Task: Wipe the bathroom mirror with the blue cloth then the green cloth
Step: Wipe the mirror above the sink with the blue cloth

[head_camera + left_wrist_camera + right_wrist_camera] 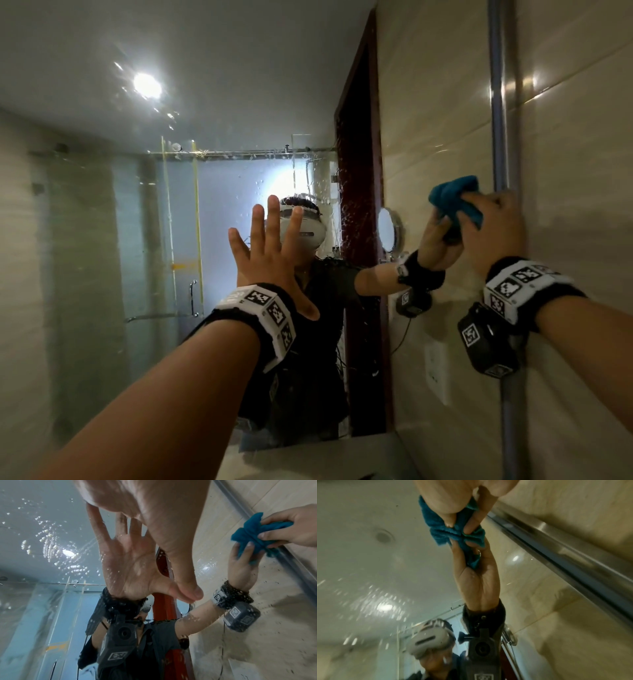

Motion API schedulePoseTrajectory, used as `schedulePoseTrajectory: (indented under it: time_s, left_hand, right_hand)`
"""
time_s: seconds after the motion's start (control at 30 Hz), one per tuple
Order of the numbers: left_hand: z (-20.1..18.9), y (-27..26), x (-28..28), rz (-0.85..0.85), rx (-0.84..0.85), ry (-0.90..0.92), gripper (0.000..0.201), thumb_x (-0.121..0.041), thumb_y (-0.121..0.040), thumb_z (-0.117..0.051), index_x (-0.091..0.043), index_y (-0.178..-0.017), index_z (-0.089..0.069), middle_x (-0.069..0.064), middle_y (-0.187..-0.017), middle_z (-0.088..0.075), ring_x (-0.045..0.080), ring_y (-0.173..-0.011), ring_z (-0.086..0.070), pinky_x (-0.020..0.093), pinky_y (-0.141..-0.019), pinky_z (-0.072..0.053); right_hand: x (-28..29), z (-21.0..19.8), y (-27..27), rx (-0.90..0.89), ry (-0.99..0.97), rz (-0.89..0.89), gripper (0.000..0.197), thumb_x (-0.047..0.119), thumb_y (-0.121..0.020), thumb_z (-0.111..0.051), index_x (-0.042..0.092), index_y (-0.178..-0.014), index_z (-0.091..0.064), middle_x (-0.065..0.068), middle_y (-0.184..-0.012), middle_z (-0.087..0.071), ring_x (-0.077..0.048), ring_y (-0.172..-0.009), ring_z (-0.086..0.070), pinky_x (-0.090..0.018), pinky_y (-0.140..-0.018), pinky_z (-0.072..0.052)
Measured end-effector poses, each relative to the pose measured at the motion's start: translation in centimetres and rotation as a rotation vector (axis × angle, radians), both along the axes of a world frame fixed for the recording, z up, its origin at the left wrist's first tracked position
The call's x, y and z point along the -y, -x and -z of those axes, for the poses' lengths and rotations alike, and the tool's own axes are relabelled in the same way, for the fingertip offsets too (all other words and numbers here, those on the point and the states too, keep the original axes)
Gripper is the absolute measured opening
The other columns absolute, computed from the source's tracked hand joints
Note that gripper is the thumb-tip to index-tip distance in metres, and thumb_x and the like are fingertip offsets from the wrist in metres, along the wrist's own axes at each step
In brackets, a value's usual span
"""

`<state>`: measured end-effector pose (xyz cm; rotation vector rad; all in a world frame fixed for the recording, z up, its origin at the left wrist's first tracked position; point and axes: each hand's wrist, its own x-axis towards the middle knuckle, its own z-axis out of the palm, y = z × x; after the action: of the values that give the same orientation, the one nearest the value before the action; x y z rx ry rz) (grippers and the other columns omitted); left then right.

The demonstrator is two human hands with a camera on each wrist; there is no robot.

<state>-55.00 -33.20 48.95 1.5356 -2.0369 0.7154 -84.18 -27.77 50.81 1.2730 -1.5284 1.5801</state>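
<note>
The bathroom mirror [102, 212] fills most of the head view, with water drops on its upper part. My left hand [270, 240] is flat on the glass near the middle, fingers spread and straight, holding nothing. My right hand [493, 222] grips the bunched blue cloth [454, 202] and holds it against the glass, right beside the mirror's right edge. The right wrist view shows the right hand's fingers [471, 526] pinching the blue cloth [440, 526] where it meets its reflection. The left wrist view shows the blue cloth [252, 532] at far right. No green cloth is in view.
A metal strip [498, 137] runs down the mirror's right edge, with beige wall tile [582, 154] beyond it. A pale counter [308, 459] lies below the mirror. The glass reflects a shower screen, a dark door frame, a round wall mirror and a wall socket.
</note>
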Motion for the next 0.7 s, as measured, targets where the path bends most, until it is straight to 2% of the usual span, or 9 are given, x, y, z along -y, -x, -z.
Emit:
schedulePoseTrajectory:
  time_s: [0.07, 0.27, 0.33, 0.4, 0.47, 0.57, 0.6, 0.67, 0.7]
  left_hand:
    - [0.0, 0.0, 0.0, 0.001, 0.000, 0.007, 0.161, -0.081, -0.036, -0.072, -0.027, -0.122, 0.053, 0.011, -0.137, 0.052, 0.033, -0.129, 0.042, 0.064, -0.111, 0.003]
    - [0.0, 0.1, -0.1, -0.007, -0.011, 0.017, 0.162, -0.082, -0.034, -0.072, -0.027, -0.120, 0.054, 0.011, -0.139, 0.051, 0.035, -0.133, 0.038, 0.064, -0.111, 0.004]
    - [0.0, 0.2, -0.2, -0.012, -0.010, 0.019, 0.162, -0.082, -0.034, -0.071, -0.027, -0.121, 0.053, 0.011, -0.138, 0.051, 0.034, -0.133, 0.038, 0.063, -0.110, 0.007]
    - [0.1, 0.2, -0.3, -0.015, -0.010, 0.025, 0.162, -0.082, -0.034, -0.071, -0.027, -0.123, 0.052, 0.011, -0.138, 0.051, 0.034, -0.133, 0.038, 0.062, -0.110, 0.008]
    - [0.1, 0.2, -0.3, -0.016, -0.011, 0.029, 0.162, -0.081, -0.034, -0.072, -0.027, -0.127, 0.049, 0.010, -0.139, 0.051, 0.034, -0.134, 0.037, 0.062, -0.110, 0.009]
    - [0.1, 0.3, -0.3, -0.013, -0.004, 0.025, 0.162, -0.081, -0.035, -0.072, -0.026, -0.130, 0.047, 0.011, -0.139, 0.050, 0.034, -0.133, 0.038, 0.063, -0.110, 0.008]
    - [0.0, 0.2, -0.2, -0.014, -0.002, 0.025, 0.162, -0.081, -0.035, -0.072, -0.026, -0.131, 0.046, 0.011, -0.139, 0.050, 0.034, -0.134, 0.037, 0.063, -0.110, 0.007]
    - [0.0, 0.2, -0.2, -0.018, 0.000, 0.029, 0.162, -0.081, -0.035, -0.072, -0.026, -0.132, 0.045, 0.011, -0.140, 0.049, 0.034, -0.134, 0.037, 0.063, -0.111, 0.005]
    - [0.0, 0.2, -0.2, -0.023, 0.002, 0.032, 0.162, -0.081, -0.035, -0.072, -0.026, -0.132, 0.045, 0.011, -0.140, 0.049, 0.034, -0.134, 0.037, 0.063, -0.111, 0.004]
  right_hand:
    - [-0.3, 0.5, -0.5, -0.046, -0.041, 0.061, 0.033, 0.010, -0.091, -0.055, 0.007, -0.124, -0.055, -0.019, -0.115, -0.044, -0.036, -0.099, -0.050, -0.038, -0.088, -0.044]
    - [-1.0, 4.7, -2.7, -0.346, -0.168, 0.049, 0.049, 0.005, -0.086, -0.056, 0.016, -0.132, -0.046, -0.020, -0.112, -0.046, -0.035, -0.094, -0.052, -0.038, -0.074, -0.045]
    - [-1.2, 5.0, -3.0, -0.406, -0.220, 0.016, 0.054, 0.009, -0.087, -0.053, 0.026, -0.136, -0.043, -0.015, -0.122, -0.042, -0.031, -0.102, -0.048, -0.037, -0.080, -0.047]
    - [-1.1, 5.4, -2.8, -0.512, -0.273, 0.024, 0.055, 0.006, -0.085, -0.059, 0.027, -0.134, -0.048, -0.015, -0.130, -0.042, -0.034, -0.110, -0.045, -0.042, -0.086, -0.048]
    - [-0.7, 5.5, -2.3, -0.597, -0.251, -0.018, 0.047, 0.010, -0.082, -0.065, 0.022, -0.127, -0.057, -0.015, -0.122, -0.049, -0.034, -0.104, -0.049, -0.043, -0.082, -0.051]
    - [-0.2, 3.5, -1.1, -0.477, -0.148, -0.019, 0.035, 0.037, -0.089, -0.051, 0.020, -0.118, -0.058, 0.000, -0.104, -0.049, -0.006, -0.086, -0.049, -0.014, -0.073, -0.042]
    - [0.2, 2.6, -0.9, -0.425, -0.080, 0.050, 0.033, 0.035, -0.092, -0.049, 0.018, -0.119, -0.057, 0.000, -0.100, -0.046, -0.003, -0.079, -0.046, -0.009, -0.067, -0.037]
    - [0.8, 1.8, -1.0, -0.223, 0.027, 0.031, 0.028, 0.031, -0.095, -0.049, 0.012, -0.115, -0.055, 0.001, -0.093, -0.042, -0.004, -0.070, -0.042, -0.011, -0.063, -0.037]
    - [0.8, 2.1, -1.3, -0.209, 0.037, 0.070, 0.027, 0.033, -0.094, -0.051, 0.011, -0.109, -0.055, 0.001, -0.090, -0.042, -0.004, -0.069, -0.044, -0.013, -0.060, -0.038]
